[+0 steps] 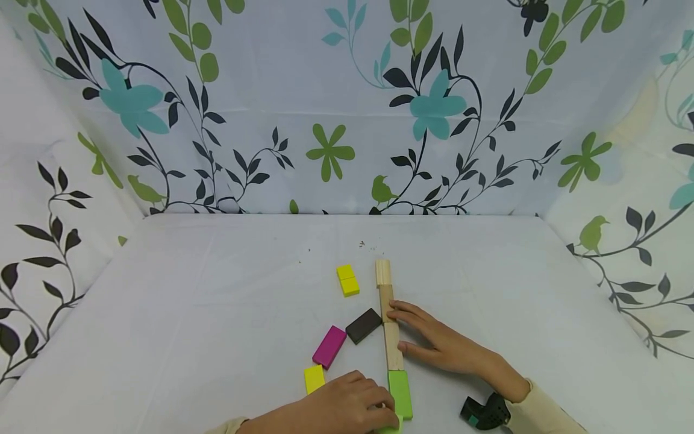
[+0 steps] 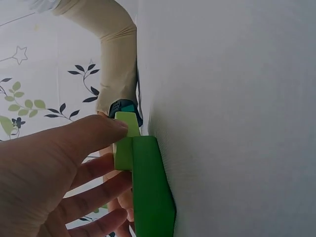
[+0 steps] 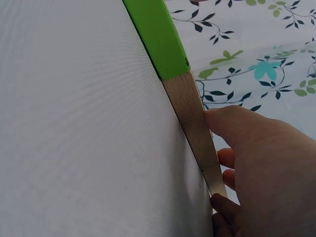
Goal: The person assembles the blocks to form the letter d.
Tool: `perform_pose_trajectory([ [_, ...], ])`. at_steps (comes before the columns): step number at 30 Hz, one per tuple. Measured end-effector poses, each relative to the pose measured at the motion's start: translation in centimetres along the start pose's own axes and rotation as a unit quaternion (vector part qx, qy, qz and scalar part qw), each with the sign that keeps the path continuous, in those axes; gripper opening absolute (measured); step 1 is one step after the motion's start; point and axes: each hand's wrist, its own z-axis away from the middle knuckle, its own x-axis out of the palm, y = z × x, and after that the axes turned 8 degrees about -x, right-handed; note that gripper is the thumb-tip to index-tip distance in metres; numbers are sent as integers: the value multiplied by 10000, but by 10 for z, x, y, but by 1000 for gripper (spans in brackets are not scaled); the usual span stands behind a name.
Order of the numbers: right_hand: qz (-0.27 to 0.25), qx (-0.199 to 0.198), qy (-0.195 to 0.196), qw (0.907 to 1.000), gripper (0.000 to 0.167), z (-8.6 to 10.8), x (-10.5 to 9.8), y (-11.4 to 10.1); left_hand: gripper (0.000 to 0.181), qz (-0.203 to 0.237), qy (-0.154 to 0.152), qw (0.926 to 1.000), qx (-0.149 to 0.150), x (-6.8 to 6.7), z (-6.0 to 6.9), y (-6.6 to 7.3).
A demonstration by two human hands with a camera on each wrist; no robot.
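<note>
Left hand (image 1: 343,405) pinches a light-green rectangular block (image 2: 126,149) between its fingers; right hand (image 1: 447,343), fingers apart, touches the pale wooden block row (image 1: 391,335) beside them.

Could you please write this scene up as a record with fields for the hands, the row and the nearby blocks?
row: plain wooden rectangular blocks, then a bright green rectangular block nearer the person
left hand: pinches a light green block
right hand: touches the wooden blocks
left of row: dark brown rectangular block, magenta rectangular block, yellow blocks
surface: white
</note>
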Motion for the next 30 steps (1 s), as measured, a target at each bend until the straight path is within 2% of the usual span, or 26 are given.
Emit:
perform_pose_trajectory([
  [10,-5,-14,12,10000,55,-1,-1,0,20,-182,-9,9998,39,2,2,1],
  [19,-8,27,11,10000,54,-1,-1,-1,26,-439,-374,9983,-88,1,2,-1],
  [26,-2,-5,67,10000,54,0,0,0,25,-521,-290,9981,-150,1,2,0],
  [30,-12,8,78,10000,54,0,1,0,26,-440,-369,9982,-153,1,2,0],
])
